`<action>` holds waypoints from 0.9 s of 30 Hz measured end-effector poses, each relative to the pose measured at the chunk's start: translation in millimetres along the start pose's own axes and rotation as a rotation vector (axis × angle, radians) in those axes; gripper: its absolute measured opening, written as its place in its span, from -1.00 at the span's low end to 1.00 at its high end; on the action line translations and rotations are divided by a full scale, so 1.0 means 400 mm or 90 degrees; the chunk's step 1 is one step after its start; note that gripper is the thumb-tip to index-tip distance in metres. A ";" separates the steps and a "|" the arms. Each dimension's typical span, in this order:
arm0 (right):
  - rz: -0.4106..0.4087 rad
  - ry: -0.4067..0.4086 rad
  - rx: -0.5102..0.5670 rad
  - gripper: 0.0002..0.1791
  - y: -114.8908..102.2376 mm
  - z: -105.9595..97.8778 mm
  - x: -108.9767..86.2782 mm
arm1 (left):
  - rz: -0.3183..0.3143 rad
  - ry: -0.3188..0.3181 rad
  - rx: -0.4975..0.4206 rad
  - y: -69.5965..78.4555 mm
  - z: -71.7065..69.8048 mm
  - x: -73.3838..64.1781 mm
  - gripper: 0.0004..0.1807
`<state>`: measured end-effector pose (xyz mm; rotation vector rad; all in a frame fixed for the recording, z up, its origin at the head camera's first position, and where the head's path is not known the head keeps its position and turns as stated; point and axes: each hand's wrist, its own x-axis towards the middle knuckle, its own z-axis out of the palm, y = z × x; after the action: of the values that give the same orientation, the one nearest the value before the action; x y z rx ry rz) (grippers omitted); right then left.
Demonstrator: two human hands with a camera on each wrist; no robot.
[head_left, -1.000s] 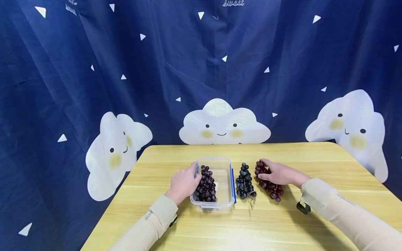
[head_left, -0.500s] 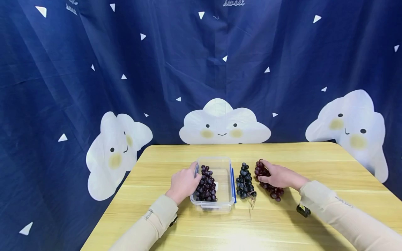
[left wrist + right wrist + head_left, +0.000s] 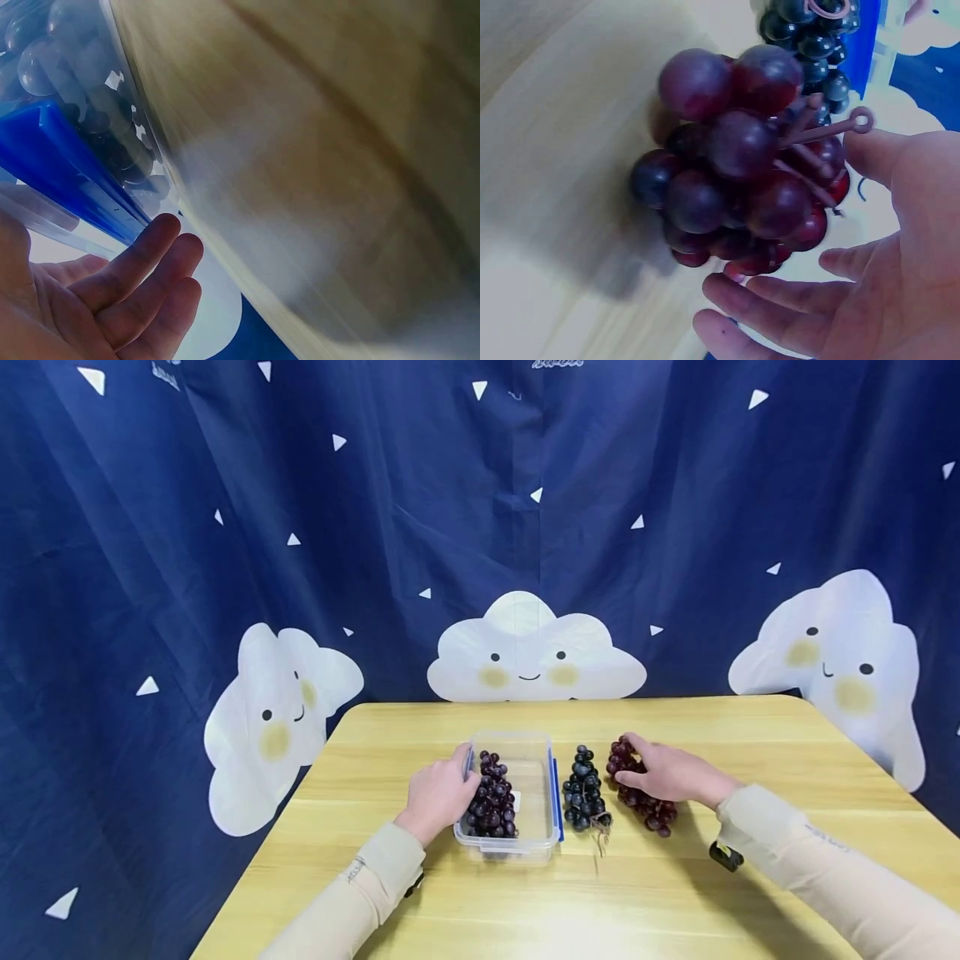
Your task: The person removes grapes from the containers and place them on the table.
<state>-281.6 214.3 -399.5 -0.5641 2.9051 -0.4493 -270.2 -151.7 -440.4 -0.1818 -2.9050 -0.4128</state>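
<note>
Head view: the box (image 3: 517, 845), the black bunch (image 3: 583, 793) and the red bunch (image 3: 652, 817) sit left to right on your table (image 3: 540, 910), a row apparently kept within easy reach.
Box wall: your left hand (image 3: 440, 796) pinches the left side, thumb over the rim, probably to keep light plastic from sliding.
Blue flap (image 3: 71, 169): slants out beside your left fingers.
Box contents: the purple bunch (image 3: 492, 806) lies lengthwise along the left wall.
Black bunch: just beside the box, untouched, stem towards you.
Red bunch: rests on the table under your right hand (image 3: 670, 772), whose thumb and fingers stand wide around it; that spread seems suited to its bulk. Firm pressure: cannot tell.
</note>
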 end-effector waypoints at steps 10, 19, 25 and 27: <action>-0.028 0.056 -0.057 -0.14 -0.068 -0.031 0.003 | -0.006 -0.004 0.009 0.001 -0.006 0.004 -0.39; -0.071 0.073 -0.102 -0.22 -0.148 -0.046 0.012 | -0.007 -0.006 0.009 0.000 -0.008 0.004 -0.39; -0.104 0.095 -0.093 -0.28 -0.196 -0.048 0.028 | -0.010 -0.005 0.011 0.001 -0.007 0.003 -0.39; -0.108 0.094 -0.087 -0.28 -0.213 -0.047 0.039 | -0.012 -0.005 0.011 0.001 -0.006 0.003 -0.40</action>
<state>-270.6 138.0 -356.0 -0.8361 3.0594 -0.3262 -271.1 -152.1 -437.8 -0.1529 -2.9191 -0.3915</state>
